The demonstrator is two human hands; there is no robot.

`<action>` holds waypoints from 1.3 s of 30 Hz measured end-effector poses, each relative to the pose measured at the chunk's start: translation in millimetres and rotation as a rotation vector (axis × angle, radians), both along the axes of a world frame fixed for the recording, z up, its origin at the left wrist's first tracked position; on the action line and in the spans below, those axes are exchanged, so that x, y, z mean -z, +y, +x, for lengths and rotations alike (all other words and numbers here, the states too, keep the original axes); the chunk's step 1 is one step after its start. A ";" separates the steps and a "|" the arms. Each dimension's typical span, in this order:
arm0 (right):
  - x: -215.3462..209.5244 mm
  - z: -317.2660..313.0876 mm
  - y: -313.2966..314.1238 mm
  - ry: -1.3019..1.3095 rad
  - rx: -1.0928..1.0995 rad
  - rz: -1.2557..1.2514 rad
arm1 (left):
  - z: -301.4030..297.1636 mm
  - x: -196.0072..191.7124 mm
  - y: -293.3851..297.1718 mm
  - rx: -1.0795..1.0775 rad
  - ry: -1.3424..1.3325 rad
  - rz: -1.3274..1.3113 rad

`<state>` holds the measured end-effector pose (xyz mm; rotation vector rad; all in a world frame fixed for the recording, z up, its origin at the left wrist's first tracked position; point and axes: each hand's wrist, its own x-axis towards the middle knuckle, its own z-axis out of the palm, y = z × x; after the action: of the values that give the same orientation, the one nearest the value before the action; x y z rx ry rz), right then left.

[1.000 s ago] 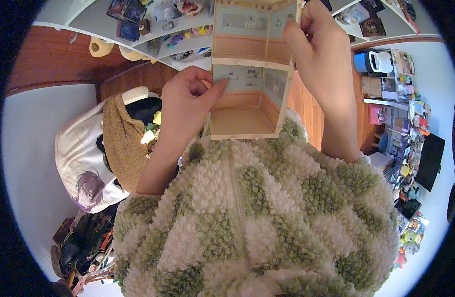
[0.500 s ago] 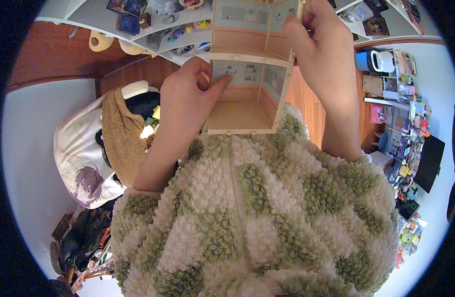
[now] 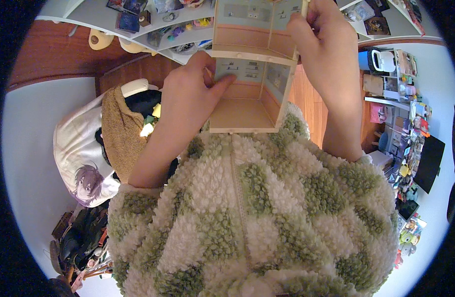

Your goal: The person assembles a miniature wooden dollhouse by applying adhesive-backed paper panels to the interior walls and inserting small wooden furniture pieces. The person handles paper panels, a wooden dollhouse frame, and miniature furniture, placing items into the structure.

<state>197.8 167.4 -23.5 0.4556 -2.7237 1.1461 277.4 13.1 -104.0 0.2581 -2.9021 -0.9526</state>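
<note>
Up in front of my chest is a small wooden dollhouse made of two stacked open-front rooms. Pale blue printed paper covers the upper walls, with a pinkish band below, and the lower room's floor is bare wood. My left hand pinches the left side wall of the lower room, thumb inside and fingers around the edge. The right edge of the upper room is gripped between the thumb and fingers of my right hand. The upper room's top runs out of the picture.
White shelves with small goods stand beyond the dollhouse. On the left is a chair draped with a cream cover and a brown cloth. A cluttered desk with a dark monitor stands on the right. Wooden floor shows between.
The dollhouse and both hands have shifted slightly to the right. Both grips look the same.
</note>
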 end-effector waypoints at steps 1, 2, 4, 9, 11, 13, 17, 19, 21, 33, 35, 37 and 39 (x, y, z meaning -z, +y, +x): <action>-0.5 -1.5 1.1 -0.046 0.010 -0.008 | -0.4 -0.3 0.1 -0.001 0.007 0.001; -2.3 -6.6 3.6 -0.134 0.028 -0.020 | -0.7 -0.6 0.2 -0.001 0.014 0.003; -2.7 -11.2 4.9 -0.204 0.026 -0.054 | -1.3 -1.4 0.4 -0.002 0.019 0.009; -0.4 -4.0 2.3 -0.002 0.009 0.029 | -4.1 -2.0 0.8 -0.015 0.009 0.032; -0.6 -4.1 1.1 0.004 0.015 0.041 | -4.9 -1.8 0.3 -0.017 0.004 0.029; -0.4 -4.8 0.0 -0.007 0.005 0.022 | -5.7 -1.2 -0.1 -0.021 0.007 0.030; 1.1 -5.5 0.1 0.044 -0.004 0.025 | -7.6 -0.1 -1.3 -0.011 -0.021 0.022; 1.5 -7.7 1.8 0.003 -0.010 0.021 | -8.4 0.2 -1.6 -0.003 -0.023 0.023; -0.2 -15.6 4.2 -0.115 -0.032 -0.006 | -8.9 0.4 -1.8 0.002 0.015 0.041; -4.7 -5.2 -3.1 0.018 -0.011 0.038 | -12.7 0.9 -5.3 0.028 -0.017 -0.105; -8.5 -1.5 -7.3 0.054 0.020 0.080 | -13.2 2.5 -4.9 -0.026 0.044 -0.096; -13.2 0.6 -8.3 0.048 0.047 0.117 | -13.9 5.8 -6.1 -0.045 0.058 -0.038; -16.1 0.2 -7.7 0.013 0.056 0.122 | -14.8 10.1 -11.1 -0.015 0.046 0.068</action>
<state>198.0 159.7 -7.4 0.3983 -2.7861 0.9646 262.6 2.1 -114.1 0.2586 -2.8252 -1.0422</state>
